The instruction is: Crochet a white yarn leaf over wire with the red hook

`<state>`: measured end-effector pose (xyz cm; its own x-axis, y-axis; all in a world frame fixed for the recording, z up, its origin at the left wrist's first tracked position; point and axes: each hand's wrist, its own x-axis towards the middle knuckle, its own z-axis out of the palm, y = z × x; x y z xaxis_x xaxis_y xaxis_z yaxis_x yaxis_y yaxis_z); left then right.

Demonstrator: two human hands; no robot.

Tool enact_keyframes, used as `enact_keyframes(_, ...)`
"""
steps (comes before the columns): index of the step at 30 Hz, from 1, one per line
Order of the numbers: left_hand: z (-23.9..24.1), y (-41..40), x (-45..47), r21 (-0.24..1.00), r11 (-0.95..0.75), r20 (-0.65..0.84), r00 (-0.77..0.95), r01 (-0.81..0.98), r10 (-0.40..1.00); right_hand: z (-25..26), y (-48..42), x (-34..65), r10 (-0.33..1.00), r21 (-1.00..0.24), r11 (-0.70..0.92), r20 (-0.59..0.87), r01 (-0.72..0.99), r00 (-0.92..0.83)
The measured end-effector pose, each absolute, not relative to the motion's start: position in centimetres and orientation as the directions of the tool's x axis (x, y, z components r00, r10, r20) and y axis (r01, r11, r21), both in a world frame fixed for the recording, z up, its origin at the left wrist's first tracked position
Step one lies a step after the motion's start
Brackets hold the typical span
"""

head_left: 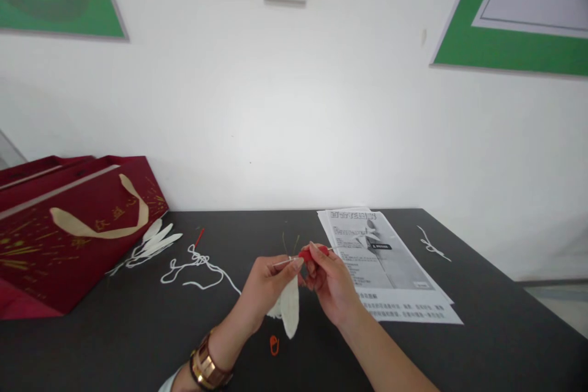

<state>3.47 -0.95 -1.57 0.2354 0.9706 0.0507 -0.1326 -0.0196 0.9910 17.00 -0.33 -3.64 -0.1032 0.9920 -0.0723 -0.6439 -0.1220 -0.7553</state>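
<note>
My left hand, with a gold-toned band at its wrist, is closed with thumb and fingertips pinching the upper end of a white crocheted petal. The petal hangs with its pointed end down. In my right hand is a crochet hook with a red grip, its thin shaft lying across toward the left fingers. The two hands meet at the petal's top, so the exact stitch is hidden. White yarn trails from behind my left hand to a loose tangle on the left. Two thin strands stick up above the fingers.
On the black table an orange stitch marker lies below the petal. Printed sheets lie to the right, with a yarn scrap beyond. At left are finished-looking white petals, a red stick and a red gift bag.
</note>
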Motion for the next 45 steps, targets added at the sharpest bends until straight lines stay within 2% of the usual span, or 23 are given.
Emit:
enact_keyframes(6,-1.8,0.8,1.8,0.991,-0.109,0.119,0.128,-0.082,0.985,-4.2,0.0,16.8,0.977,-0.796,-0.18,-0.076,-0.578,-0.199)
enact_keyframes(12,-2.1,0.2,2.8,0.965,-0.079,0.082,0.004,-0.249,0.997,-3.7,-0.8,15.4,0.967,-0.888,-0.145,-0.034,-0.436,-0.253)
enact_keyframes(16,-2.6,-0.4,3.6,0.919,0.012,-0.015,-0.004,-0.395,1.0,-3.8,-1.2,14.0,0.952,-0.936,-0.135,-0.031,-0.326,-0.306)
enact_keyframes(19,-3.4,-0.1,3.5,0.87,0.148,-0.141,0.05,-0.47,0.989,-4.5,-0.6,13.6,0.957,-0.964,-0.135,-0.066,-0.23,-0.284)
enact_keyframes(25,-4.9,1.7,2.9,0.75,0.376,-0.338,0.174,-0.544,0.925,-6.5,1.6,14.5,0.95,-0.982,-0.166,-0.182,0.085,-0.252)
enact_keyframes(29,-5.7,2.3,3.1,0.72,0.395,-0.402,0.122,-0.57,0.908,-6.5,1.6,15.1,0.96,-0.962,-0.116,-0.172,0.246,-0.219)
enact_keyframes(32,-5.7,2.4,3.3,0.728,0.352,-0.408,0.041,-0.588,0.912,-5.8,0.7,15.5,0.973,-0.968,0.013,-0.045,0.25,-0.228)
enact_keyframes(35,-5.7,2.6,3.2,0.74,0.353,-0.418,0.021,-0.573,0.908,-5.5,0.5,16.0,0.962,-0.973,0.08,0.018,0.219,-0.274)
enact_keyframes(39,-5.4,2.7,2.8,0.778,0.304,-0.368,-0.007,-0.549,0.93,-5.7,0.9,16.2,0.953,-0.979,0.055,-0.007,0.196,-0.304)
enact_keyframes(45,-4.7,2.4,2.6,0.813,0.146,-0.275,-0.15,-0.564,0.95,-5.4,0.5,15.9,0.938,-0.989,-0.003,-0.053,0.145,-0.343)
